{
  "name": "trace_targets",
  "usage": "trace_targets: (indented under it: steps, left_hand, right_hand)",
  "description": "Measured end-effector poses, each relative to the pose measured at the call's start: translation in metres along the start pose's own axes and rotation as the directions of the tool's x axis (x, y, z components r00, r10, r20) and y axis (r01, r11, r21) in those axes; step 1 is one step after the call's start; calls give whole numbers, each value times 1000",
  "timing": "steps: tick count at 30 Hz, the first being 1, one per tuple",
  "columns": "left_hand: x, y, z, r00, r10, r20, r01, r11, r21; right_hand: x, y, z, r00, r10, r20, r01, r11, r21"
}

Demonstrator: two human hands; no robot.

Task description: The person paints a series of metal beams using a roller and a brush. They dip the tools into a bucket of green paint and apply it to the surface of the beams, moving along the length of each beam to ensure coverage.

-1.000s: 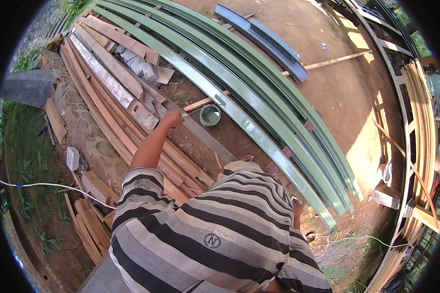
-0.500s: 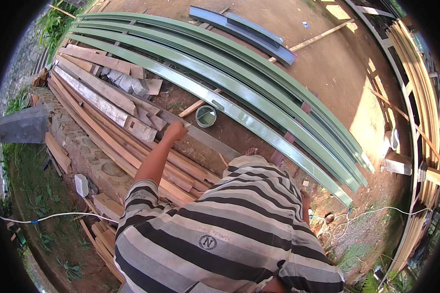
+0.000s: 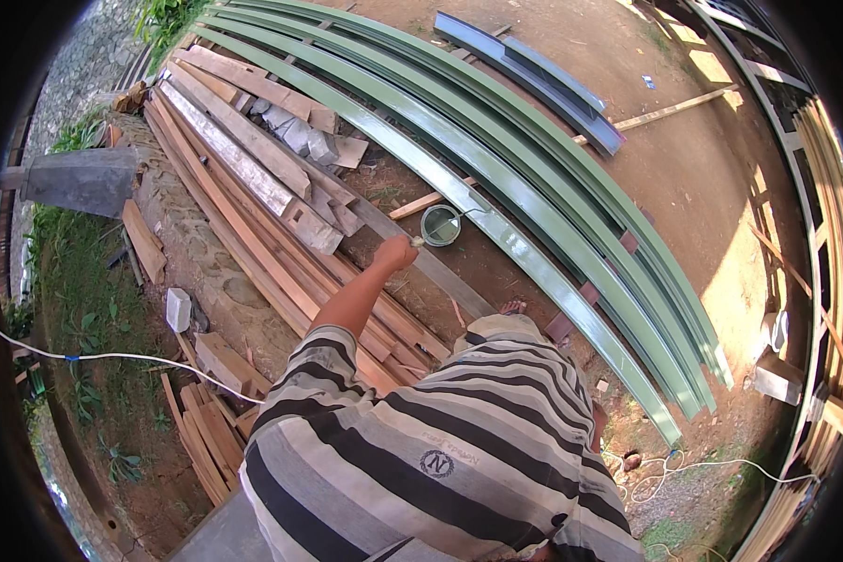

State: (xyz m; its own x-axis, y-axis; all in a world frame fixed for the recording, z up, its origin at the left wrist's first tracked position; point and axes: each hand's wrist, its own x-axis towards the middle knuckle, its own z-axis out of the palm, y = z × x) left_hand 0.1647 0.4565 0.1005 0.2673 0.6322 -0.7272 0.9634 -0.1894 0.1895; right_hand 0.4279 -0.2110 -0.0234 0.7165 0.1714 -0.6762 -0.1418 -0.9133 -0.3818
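Observation:
My left hand [image 3: 396, 253] is closed in a fist beside a round paint pot [image 3: 428, 235]. A small pale tip [image 3: 418, 242] sticks out of the fist toward the pot; it looks like a paintbrush, mostly hidden by the fingers. Green paint shows in the pot, and a thin dark rod or handle reaches from it to the nearest beam. That long green beam [image 3: 525, 255] has a wet-looking shine and lies just beyond the pot. My right hand is hidden behind my striped shirt [image 3: 459, 440].
More green beams [image 3: 496, 126] lie parallel behind the nearest one. Reddish timber planks [image 3: 244, 234] and rough boards are stacked at the left. Farther back lie blue-grey metal channels [image 3: 534, 80] and a wooden batten [image 3: 674, 108]. A white cable [image 3: 140, 361] crosses the left side.
The whole scene has shifted to the right and somewhat downward in the picture. My left fist is slightly closer to the paint pot and stays closed.

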Motion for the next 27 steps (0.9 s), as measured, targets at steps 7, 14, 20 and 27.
trace_targets:
  steps: [7,14,20,27]
  left_hand:
    - [-61,20,35,987,87,-135,-88,996,-3]
    - [-110,6,102,990,6,-139,-22,993,-114]
    - [-166,-8,141,993,-77,-95,28,897,-441]
    - [-246,-23,165,954,-205,-219,5,741,-672]
  right_hand:
    - [9,-32,-12,981,-185,-60,177,976,-125]
    - [19,-41,-13,973,-225,53,229,967,-114]
    - [35,9,-10,952,-272,139,279,960,-31]
    - [27,35,-19,944,-57,324,-66,932,356]
